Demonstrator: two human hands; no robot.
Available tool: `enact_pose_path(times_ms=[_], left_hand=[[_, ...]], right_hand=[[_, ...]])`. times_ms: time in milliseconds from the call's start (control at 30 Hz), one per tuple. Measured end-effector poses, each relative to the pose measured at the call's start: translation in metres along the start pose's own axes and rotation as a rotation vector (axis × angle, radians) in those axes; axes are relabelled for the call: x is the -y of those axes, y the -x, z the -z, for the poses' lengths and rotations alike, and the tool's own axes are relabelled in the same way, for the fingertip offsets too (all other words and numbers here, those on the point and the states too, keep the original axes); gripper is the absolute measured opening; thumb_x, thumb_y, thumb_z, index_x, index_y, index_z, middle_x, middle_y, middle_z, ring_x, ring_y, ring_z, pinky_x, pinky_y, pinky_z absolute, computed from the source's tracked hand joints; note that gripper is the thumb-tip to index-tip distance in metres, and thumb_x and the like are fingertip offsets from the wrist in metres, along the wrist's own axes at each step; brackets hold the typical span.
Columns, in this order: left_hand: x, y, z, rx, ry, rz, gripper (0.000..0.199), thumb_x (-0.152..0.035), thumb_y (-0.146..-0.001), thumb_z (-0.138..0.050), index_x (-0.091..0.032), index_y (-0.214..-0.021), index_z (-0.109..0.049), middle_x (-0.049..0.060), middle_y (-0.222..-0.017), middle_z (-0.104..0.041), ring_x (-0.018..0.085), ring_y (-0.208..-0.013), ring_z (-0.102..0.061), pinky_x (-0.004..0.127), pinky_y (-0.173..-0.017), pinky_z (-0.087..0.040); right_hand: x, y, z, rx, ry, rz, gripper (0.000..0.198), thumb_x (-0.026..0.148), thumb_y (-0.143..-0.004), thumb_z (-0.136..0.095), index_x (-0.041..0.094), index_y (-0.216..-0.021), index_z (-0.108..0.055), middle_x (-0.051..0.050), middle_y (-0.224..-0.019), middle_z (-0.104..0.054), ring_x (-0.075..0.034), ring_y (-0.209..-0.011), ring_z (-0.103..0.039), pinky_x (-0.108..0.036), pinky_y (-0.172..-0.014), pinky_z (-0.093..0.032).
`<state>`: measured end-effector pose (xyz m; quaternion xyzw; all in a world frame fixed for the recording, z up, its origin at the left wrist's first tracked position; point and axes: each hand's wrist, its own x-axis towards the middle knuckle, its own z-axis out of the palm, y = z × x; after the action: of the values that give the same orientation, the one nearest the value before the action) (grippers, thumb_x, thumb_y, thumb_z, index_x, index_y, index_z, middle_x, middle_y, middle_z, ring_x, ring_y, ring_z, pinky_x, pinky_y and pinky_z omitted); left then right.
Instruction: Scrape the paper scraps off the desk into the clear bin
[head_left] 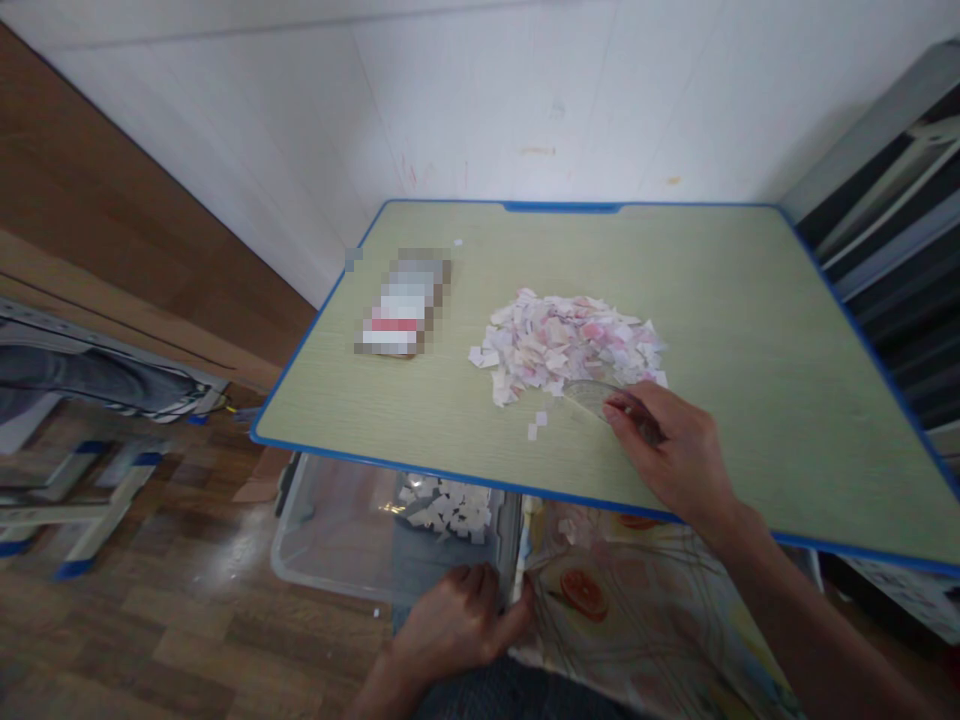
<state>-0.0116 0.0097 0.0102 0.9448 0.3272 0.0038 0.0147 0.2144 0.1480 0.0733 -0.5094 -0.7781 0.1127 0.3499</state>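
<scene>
A loose heap of small torn paper pieces (570, 340), white with pink and pale yellow patches, lies mid-table. My right hand (675, 450) pinches a clear, curved plastic piece that looks like a protractor (592, 396), its far edge touching the near side of the heap. Several stray scraps (537, 425) lie just left of it. Below the table edge, my left hand (469, 620) is closed at the near right rim of a clear plastic bin (322, 530), beside the edge of a fruit-patterned cloth (585, 590). White paper scraps (450, 508) lie inside the bin.
The pale green table (750, 320) has a blue rim and stands against a white wall (480, 110). A blurred-out flat object (405, 305) lies on its left side. Metal step legs (82, 510) stand on the wooden floor at left; a dark rack (892, 240) is at right.
</scene>
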Motion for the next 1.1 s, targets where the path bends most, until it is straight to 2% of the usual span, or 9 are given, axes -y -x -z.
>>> enact_pose_path(times_ms=[200, 467, 833, 1100], left_hand=[[-0.001, 0.0, 0.002, -0.001, -0.002, 0.0, 0.039, -0.012, -0.073, -0.056, -0.013, -0.109, -0.042, 0.0, -0.058, -0.056, 0.019, -0.047, -0.055, 0.027, -0.037, -0.046], [0.001, 0.0, 0.001, 0.022, -0.006, -0.006, 0.037, -0.011, -0.076, -0.051, -0.013, -0.111, -0.04, 0.001, -0.06, -0.057, 0.019, -0.049, -0.056, 0.027, -0.039, -0.046], [0.0, -0.003, 0.0, 0.006, -0.001, -0.017, 0.033, -0.01, -0.077, -0.048, -0.011, -0.11, -0.04, 0.001, -0.059, -0.057, 0.019, -0.05, -0.056, 0.028, -0.039, -0.046], [0.0, -0.004, 0.0, 0.006, 0.002, -0.017, 0.035, -0.01, -0.077, -0.051, -0.012, -0.11, -0.04, 0.001, -0.06, -0.057, 0.02, -0.05, -0.056, 0.028, -0.04, -0.047]], right_hand=[[0.001, -0.001, -0.001, 0.027, 0.067, 0.03, 0.007, 0.017, -0.081, -0.051, 0.02, -0.074, -0.051, -0.001, -0.065, -0.06, -0.013, -0.053, -0.056, -0.024, -0.051, -0.043], [-0.001, 0.003, 0.004, -0.007, 0.106, 0.011, 0.009, 0.018, -0.079, -0.05, 0.021, -0.071, -0.05, -0.001, -0.063, -0.058, -0.015, -0.054, -0.055, -0.025, -0.051, -0.042], [-0.002, 0.01, 0.013, -0.008, 0.098, 0.032, 0.009, 0.016, -0.079, -0.053, 0.019, -0.071, -0.05, 0.0, -0.062, -0.056, -0.013, -0.053, -0.053, -0.024, -0.049, -0.041], [-0.007, 0.011, 0.025, 0.032, 0.082, -0.006, 0.008, 0.017, -0.079, -0.051, 0.02, -0.071, -0.052, 0.001, -0.06, -0.055, -0.012, -0.049, -0.051, -0.023, -0.046, -0.039]])
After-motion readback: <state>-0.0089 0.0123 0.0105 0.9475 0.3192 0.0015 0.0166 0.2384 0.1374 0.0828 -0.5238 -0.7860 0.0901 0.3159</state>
